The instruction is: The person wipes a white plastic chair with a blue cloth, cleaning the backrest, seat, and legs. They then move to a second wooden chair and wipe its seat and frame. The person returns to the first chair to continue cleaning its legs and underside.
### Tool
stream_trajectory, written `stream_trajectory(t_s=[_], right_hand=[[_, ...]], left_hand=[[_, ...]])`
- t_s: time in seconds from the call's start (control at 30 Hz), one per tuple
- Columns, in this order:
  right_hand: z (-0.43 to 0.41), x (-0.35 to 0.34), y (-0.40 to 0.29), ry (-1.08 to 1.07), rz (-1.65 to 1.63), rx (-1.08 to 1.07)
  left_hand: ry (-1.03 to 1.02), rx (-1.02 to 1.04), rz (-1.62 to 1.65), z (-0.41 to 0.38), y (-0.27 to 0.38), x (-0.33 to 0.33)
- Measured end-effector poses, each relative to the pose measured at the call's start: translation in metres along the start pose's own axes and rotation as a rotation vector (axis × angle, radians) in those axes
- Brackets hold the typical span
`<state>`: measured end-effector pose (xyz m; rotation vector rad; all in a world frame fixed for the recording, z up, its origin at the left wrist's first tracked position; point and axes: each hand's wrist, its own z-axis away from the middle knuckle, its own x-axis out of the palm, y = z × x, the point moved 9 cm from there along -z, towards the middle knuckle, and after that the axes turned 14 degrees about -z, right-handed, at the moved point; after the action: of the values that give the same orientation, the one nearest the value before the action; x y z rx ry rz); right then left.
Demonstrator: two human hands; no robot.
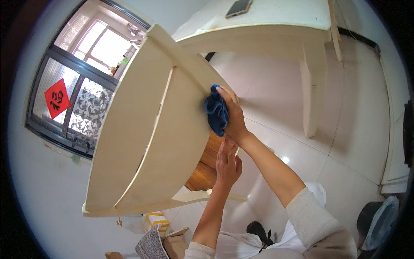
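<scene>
A cream-painted chair with a curved, slotted backrest (181, 129) stands tilted across the view before me, its brown wooden seat (203, 165) showing below the backrest. My right hand (236, 118) holds a crumpled dark blue cloth (216, 110) against the side rail of the backrest. Just below it, my left hand (228, 162) has its fingertips near my right wrist, beside the seat. It holds nothing that I can see; part of its palm side is hidden.
A white table (258, 35) with a phone (238, 8) on it stands beyond the chair. A framed window (77, 74) is at the left. A lined bin (376, 223) stands at the lower right. A box (157, 221) and bags lie at the lower left.
</scene>
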<state>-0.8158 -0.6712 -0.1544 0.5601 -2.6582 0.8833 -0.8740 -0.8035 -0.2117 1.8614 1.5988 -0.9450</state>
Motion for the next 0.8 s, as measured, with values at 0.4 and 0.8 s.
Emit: stream_trajectory(t_s=[0.4, 0.8], right_hand=[[0.198, -0.097, 0.163, -0.14, 0.407, 0.847], [0.198, -0.068, 0.129, 0.056, 0.189, 0.364]], left_hand=[[-0.339, 0.027, 0.055, 0.036, -0.019, 0.104], [-0.396, -0.409, -0.065, 0.029, -0.068, 0.142]])
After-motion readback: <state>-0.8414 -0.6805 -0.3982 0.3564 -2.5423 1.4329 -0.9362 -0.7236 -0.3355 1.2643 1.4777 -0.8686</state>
